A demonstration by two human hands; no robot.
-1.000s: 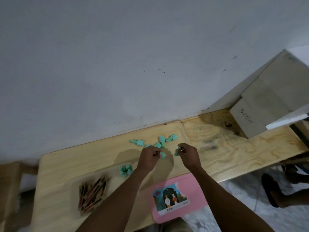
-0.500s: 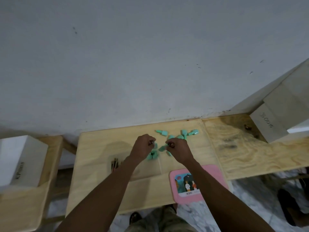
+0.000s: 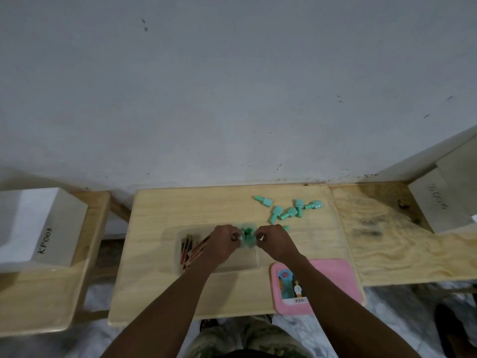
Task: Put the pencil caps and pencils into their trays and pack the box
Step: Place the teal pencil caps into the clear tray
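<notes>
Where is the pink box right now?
In the head view, the pink box lies flat at the table's near right corner, just right of the clear tray, partly under the right forearm.

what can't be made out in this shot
Head view, the only one:
- Whether the left hand and right hand hold anything: curled fingers hide it.
- Count of caps in the tray: blurred, hands cover some.
- Pencils: left hand covers their ends.
- Pink box picture: right forearm crosses it.
</notes>
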